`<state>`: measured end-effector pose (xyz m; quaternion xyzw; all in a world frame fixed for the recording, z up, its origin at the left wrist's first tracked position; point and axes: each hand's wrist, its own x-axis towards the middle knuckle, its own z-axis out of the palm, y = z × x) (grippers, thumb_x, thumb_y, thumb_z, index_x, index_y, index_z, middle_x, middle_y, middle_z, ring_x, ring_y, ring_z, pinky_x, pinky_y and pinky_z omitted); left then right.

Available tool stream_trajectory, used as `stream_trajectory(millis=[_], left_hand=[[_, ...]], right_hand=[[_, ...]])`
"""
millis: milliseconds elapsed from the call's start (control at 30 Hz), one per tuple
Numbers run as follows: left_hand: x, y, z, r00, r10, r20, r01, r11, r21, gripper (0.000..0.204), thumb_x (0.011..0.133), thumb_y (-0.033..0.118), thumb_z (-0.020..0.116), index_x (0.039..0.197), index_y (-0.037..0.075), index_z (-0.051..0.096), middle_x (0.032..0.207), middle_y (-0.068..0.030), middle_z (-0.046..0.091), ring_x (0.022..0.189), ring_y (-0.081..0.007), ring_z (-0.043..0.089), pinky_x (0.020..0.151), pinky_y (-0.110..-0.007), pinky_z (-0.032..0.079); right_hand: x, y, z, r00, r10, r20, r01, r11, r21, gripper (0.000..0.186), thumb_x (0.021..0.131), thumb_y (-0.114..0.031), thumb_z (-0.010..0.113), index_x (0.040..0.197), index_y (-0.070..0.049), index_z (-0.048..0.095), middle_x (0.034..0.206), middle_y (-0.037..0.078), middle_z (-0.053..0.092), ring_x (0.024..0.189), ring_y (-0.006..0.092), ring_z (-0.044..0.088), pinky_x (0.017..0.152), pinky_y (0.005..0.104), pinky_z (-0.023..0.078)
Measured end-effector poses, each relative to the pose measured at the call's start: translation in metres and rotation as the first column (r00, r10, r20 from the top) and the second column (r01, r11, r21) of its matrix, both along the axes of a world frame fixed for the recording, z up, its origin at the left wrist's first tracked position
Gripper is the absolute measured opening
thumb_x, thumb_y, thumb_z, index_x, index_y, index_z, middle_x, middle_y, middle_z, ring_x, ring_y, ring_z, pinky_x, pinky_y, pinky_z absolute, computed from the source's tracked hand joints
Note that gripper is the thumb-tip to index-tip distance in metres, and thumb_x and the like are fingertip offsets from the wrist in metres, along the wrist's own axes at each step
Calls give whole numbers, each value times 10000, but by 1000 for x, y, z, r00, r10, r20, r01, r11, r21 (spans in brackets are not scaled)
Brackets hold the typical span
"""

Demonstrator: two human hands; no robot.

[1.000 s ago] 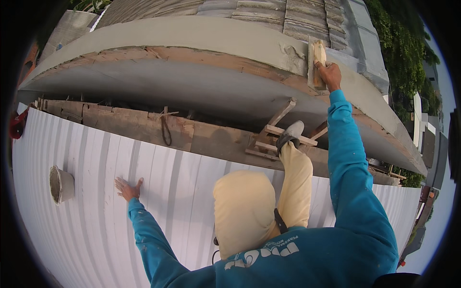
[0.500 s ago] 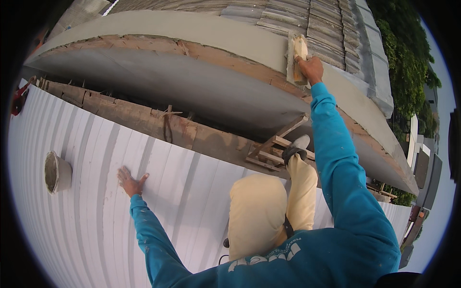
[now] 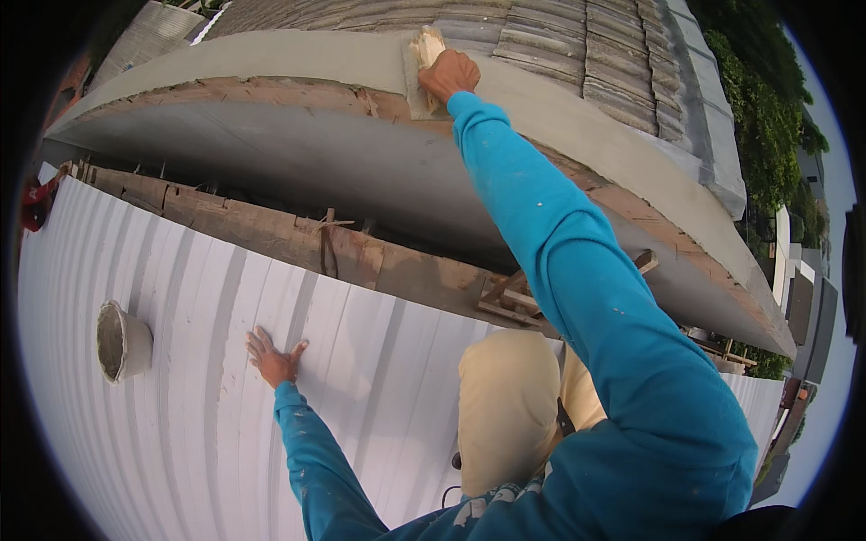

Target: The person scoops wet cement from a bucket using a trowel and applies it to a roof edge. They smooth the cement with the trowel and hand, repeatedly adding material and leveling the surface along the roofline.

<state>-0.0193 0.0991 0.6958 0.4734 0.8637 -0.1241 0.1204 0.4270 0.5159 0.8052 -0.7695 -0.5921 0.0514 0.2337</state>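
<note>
My right hand [image 3: 451,76] is wrapped round the wooden handle of a plastering float [image 3: 414,86]. The float's flat board lies against the smooth grey mortar band [image 3: 298,56] along the top of the ledge. Part of the float is hidden behind my fingers. My left hand [image 3: 274,357] rests flat, fingers spread, on the white ribbed metal sheet [image 3: 361,361]. Left of that hand, a mortar-smeared bucket [image 3: 125,343] stands on the same sheet.
Old corrugated roofing [image 3: 541,45] lies beyond the ledge. Between ledge and metal sheet runs a dark gap, edged by wooden boards [image 3: 253,225] with a small wooden frame [image 3: 514,298] near my knee. Another person's red sleeve [image 3: 40,192] shows at the far left. Trees [image 3: 758,117] stand at right.
My right hand has carried the float leftward along the mortar band. My left hand stays flat on the sheet. The view has shifted slightly, and my right arm now covers my foot.
</note>
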Motion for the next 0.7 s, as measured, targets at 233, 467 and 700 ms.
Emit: stream_trajectory(millis=[233,467,700], left_hand=[[-4,-5,-7,1000,-24,7,24,999,32,1281,551,641,826,1541,114,207,1601,-162,160,1471,-364,155,1158,-567,228],[-9,-9,-14,999,-49,-10,49,998,31,1272,572,687,790,1542,109,204,1595,-181,166,1466,-385,156,1142,-600,223],[-16,-1,-13,999,-34,-12,34,999,-38,1300,585,717,767,1555,118,142,1610,-169,105,1483,-364,99,1149,-608,191]], right_hand=[[79,-45,-10,972,-21,234,24,1000,-10,411,750,-357,722,901,25,732,973,237,669,847,389,674,712,465,537],[268,-147,3,883,-286,372,332,941,-65,473,761,-425,716,938,14,727,948,231,689,851,393,680,742,470,542],[453,-289,12,727,-561,397,649,749,-129,568,780,-504,662,1012,13,711,996,226,701,939,388,679,805,455,528]])
